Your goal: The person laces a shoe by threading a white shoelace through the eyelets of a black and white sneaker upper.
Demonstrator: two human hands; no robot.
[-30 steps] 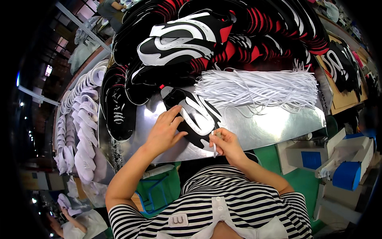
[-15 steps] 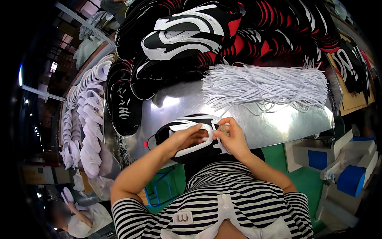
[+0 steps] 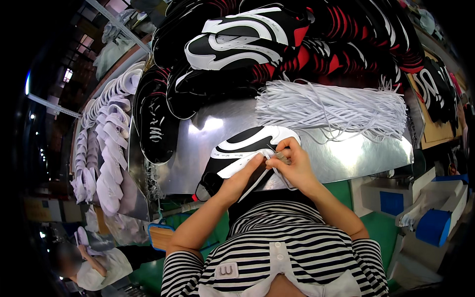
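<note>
A black-and-white shoe upper lies tilted at the near edge of the metal table, its side with the curved white band facing up. My left hand is closed on the upper's white edge beside the eyelets, the thumb on top and other fingers hidden beneath. Close by, my right hand pinches a white shoelace at the eyelet edge, fingertips almost touching the left thumb. A loose length of that shoelace hangs toward me below the upper.
Beyond the upper, a thick bundle of white shoelaces lies on the metal table. Black, white and red shoe uppers are heaped at the back. White shoe parts line the left side. A co-worker sits at lower left.
The upper has turned, so its side rather than its opening faces up. My left hand has come out of the opening onto its edge. My right hand stays pinched by the eyelets.
</note>
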